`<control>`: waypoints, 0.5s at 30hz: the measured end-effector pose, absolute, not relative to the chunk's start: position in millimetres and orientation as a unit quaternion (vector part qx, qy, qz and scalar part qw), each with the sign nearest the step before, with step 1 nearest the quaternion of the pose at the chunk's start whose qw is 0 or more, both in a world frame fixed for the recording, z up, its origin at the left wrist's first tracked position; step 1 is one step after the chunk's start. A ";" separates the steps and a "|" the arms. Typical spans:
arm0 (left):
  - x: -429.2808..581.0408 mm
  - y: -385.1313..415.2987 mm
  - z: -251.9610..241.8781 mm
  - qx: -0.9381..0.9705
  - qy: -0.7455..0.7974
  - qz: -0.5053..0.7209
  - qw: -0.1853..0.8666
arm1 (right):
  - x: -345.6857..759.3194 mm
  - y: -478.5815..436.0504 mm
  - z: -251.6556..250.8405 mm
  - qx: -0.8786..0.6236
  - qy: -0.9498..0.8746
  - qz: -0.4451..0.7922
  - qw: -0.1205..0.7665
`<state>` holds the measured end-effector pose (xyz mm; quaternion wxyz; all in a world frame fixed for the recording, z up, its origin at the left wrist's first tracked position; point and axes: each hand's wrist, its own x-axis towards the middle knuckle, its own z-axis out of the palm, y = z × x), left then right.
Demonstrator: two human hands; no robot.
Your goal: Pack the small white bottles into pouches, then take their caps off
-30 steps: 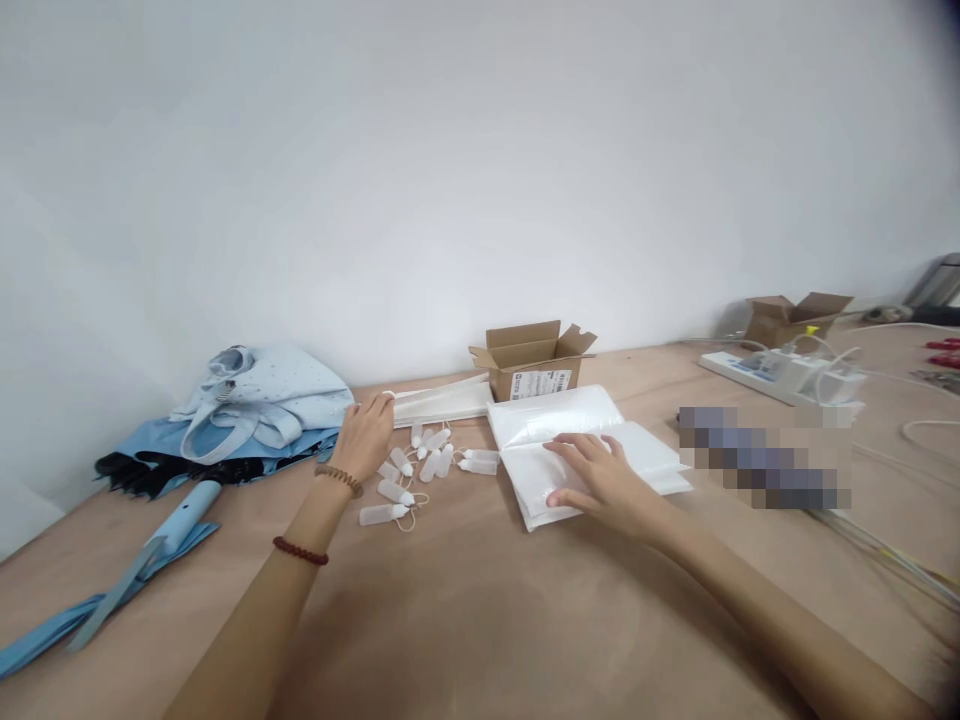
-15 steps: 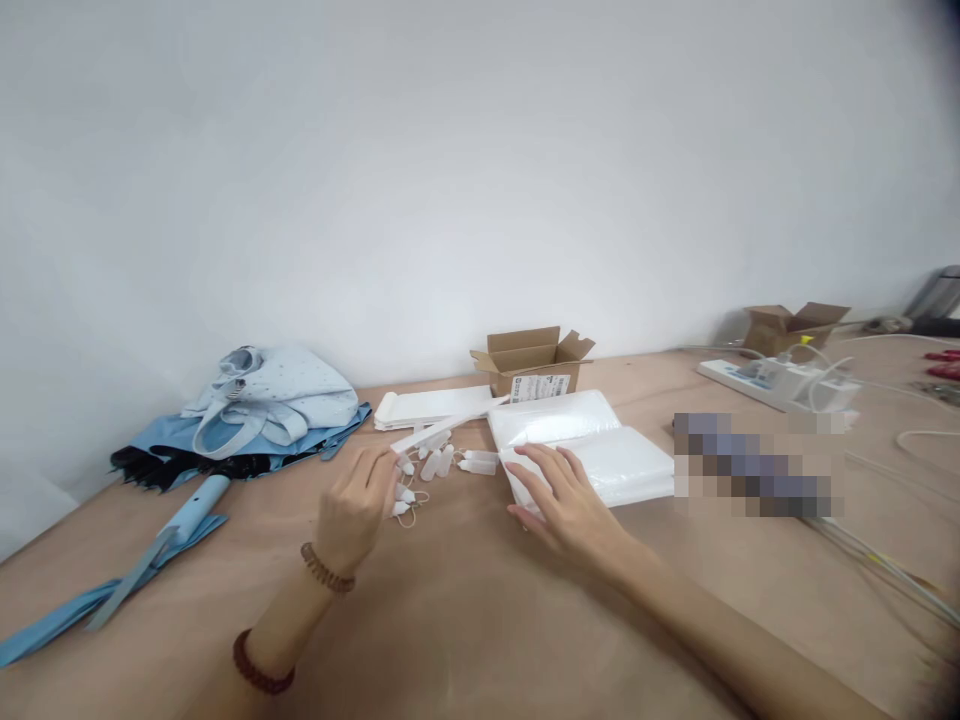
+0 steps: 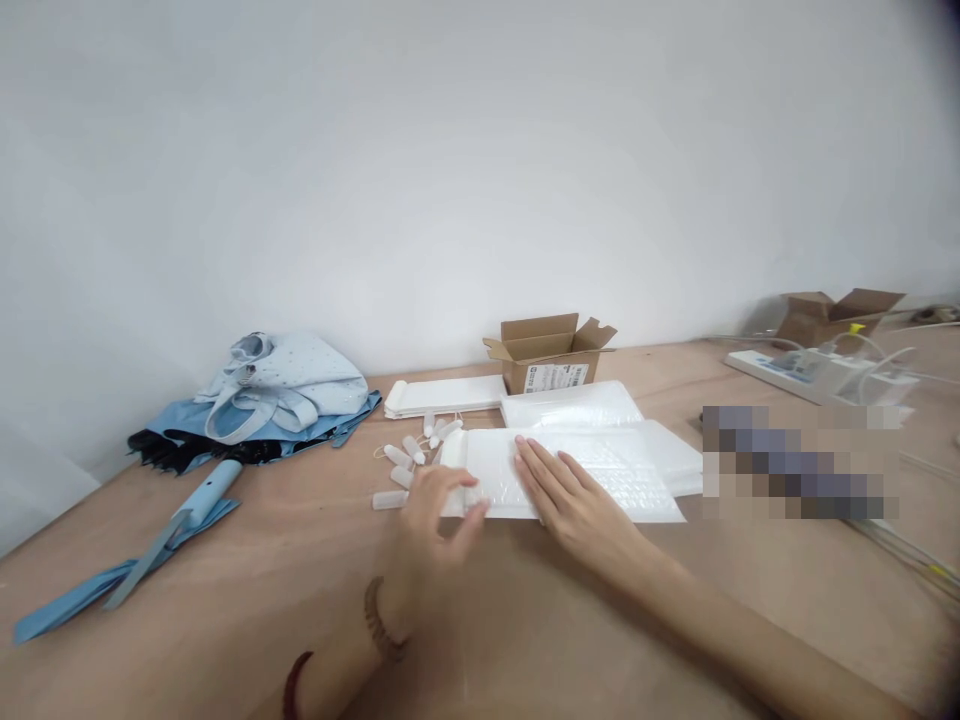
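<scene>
A white bubble mailer (image 3: 495, 460) lies flat before me, its flap end to the left and its bubbled face showing on the right. My right hand (image 3: 581, 505) rests on it, palm down with the fingers stretched out. At the flap end is my left hand (image 3: 439, 520), slightly blurred, thumb and fingers apart. It hides the mailer's lower left corner. More white mailers (image 3: 574, 403) lie behind and beneath. Small translucent plastic bottles (image 3: 397, 455), several with thin strings, are scattered to the left.
A stack of white packets (image 3: 446, 395) lies at the back beside an open cardboard box (image 3: 559, 355). On the left are a blue umbrella (image 3: 214, 490) and a light blue cloth bag (image 3: 296, 375). A power strip (image 3: 780, 375), cables and another box (image 3: 832, 315) are at the right.
The mailer that my left hand held up tilted now lies flat on the table. My left hand has moved right and its fingers have parted; my right hand has flattened onto the mailer.
</scene>
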<state>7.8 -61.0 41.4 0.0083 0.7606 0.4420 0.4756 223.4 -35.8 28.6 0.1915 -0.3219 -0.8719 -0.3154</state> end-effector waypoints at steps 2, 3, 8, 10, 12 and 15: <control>-0.1 -55.8 45.1 0.643 0.539 0.521 0.157 | 223.4 -36.1 28.4 -0.327 -0.876 -0.302 0.187; -3.9 -53.2 46.5 0.588 0.562 0.531 0.238 | 223.1 -37.0 29.5 -0.327 -0.878 -0.296 0.186; -7.1 -50.0 49.1 0.432 0.490 0.510 0.560 | 218.8 -44.2 35.3 -0.317 -0.888 -0.274 0.190; -2.4 -53.2 48.2 0.436 0.463 0.489 0.596 | 217.2 -47.0 35.9 -0.315 -0.893 -0.265 0.184; 2.0 -56.6 46.1 0.467 0.436 0.479 0.602 | 216.2 -49.6 36.1 -0.317 -0.899 -0.246 0.177; 5.8 -59.9 42.1 0.529 0.385 0.467 0.595 | 215.5 -52.6 36.6 -0.322 -0.904 -0.212 0.185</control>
